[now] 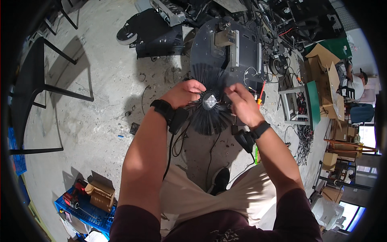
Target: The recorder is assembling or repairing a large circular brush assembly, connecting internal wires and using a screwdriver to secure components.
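A round brush with long black bristles [207, 123] and a silvery square hub [210, 101] sits in front of me, against the near side of a dark rounded machine base [205, 44]. My left hand [186, 92] is at the brush's left side, its fingers curled closed on the bristles near the hub. To the right of the hub, my right hand [244, 104] is raised with its fingers drawn together. The right fingertips are slightly blurred, and whatever they may hold cannot be made out. Both wrists carry black bands with small boxes and cables.
A screwdriver with an orange-yellow handle [260, 99] stands right of my right hand. Machine parts and cables [278, 56] crowd the far right. A black chair [42, 86] stands left; a blue crate [86, 213] with a red power tool [71, 198] is near left. A person [356, 82] sits far right.
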The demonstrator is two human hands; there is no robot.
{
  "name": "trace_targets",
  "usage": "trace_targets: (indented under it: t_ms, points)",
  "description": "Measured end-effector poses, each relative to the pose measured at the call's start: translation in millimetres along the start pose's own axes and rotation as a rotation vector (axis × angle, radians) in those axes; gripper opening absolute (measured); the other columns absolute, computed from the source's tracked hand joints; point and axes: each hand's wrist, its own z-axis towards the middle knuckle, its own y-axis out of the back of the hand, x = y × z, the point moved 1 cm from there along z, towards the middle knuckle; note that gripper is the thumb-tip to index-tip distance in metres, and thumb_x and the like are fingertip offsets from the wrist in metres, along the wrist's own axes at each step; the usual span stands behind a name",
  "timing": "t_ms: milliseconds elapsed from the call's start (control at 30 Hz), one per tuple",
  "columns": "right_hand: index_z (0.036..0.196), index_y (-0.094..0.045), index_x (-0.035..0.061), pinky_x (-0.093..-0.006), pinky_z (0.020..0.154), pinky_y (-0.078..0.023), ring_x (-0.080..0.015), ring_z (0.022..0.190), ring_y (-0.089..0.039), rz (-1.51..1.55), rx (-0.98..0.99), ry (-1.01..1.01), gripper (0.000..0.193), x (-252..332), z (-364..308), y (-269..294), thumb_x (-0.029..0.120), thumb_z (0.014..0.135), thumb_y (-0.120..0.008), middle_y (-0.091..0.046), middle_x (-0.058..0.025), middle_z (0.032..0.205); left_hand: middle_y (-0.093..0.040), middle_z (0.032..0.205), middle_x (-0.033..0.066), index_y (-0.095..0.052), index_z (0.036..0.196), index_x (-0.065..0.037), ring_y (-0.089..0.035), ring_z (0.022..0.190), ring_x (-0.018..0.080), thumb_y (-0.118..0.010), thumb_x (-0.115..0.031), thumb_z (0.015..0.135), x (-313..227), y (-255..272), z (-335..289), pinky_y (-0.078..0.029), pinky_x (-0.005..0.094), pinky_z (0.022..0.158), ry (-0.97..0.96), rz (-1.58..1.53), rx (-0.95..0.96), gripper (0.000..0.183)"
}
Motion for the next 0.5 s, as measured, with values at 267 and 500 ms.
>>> trace_targets:
  t_ms: [267, 500]
  points:
    - [0.112, -0.066, 0.0023, -0.0428, 0.094, -0.054, -0.0256, 0.104, -0.072, -0.506, 0.253, 0.111, 0.026, -23, -48, -12, 0.025, 0.108, -0.053, -0.072, -0.0148, 0.103, -0.069, 0.132, 0.0146, -0.063, 0.136, -0.005, -0.067, 0.106, 0.0158, -0.066, -0.002, 0.095, -6, -6, -5, -0.055, 0.0298, 0.087, 0.007, -0.113, 0.017, 0.041]
    - [0.115, -0.06, 0.0018, -0.0269, 0.059, -0.045, -0.0114, 0.06, -0.058, 0.07, 0.15, -0.036, 0.024, 10, -7, -4, 0.023, 0.108, -0.051, -0.069, -0.0102, 0.118, -0.069, 0.132, 0.0157, -0.064, 0.134, -0.004, -0.067, 0.104, 0.0148, -0.065, -0.001, 0.094, -1, -4, 0, -0.055, 0.0289, 0.083, 0.0, -0.006, -0.04, 0.04]
